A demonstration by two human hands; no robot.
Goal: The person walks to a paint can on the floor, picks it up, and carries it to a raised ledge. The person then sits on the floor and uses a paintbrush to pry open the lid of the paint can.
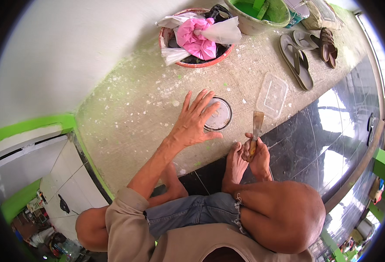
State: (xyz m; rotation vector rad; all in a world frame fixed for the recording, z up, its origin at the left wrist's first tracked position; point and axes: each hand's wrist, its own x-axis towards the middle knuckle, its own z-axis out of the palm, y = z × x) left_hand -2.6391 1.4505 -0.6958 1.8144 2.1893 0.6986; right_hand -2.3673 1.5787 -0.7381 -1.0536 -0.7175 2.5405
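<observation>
My left hand (197, 119) is spread over a round metal can (219, 114) with a dark rim, which stands on the rough concrete floor (140, 114). The fingers cover its left side; whether they touch it I cannot tell. My right hand (258, 154) grips a putty knife by its wooden handle, beside my bare foot. The putty knife's (258, 122) stained metal blade points away from me. Just past the blade tip lies a clear plastic lid or shallow tray (272, 95), flat on the concrete.
A red-rimmed tub (197, 65) holds pink and white plastic bags by the wall. Behind it stand a green-stained basin (261, 28), a bucket (297, 13) and a sack (321, 16). Sandals (297, 62) lie at the right, near the edge of the black tiles (303, 144).
</observation>
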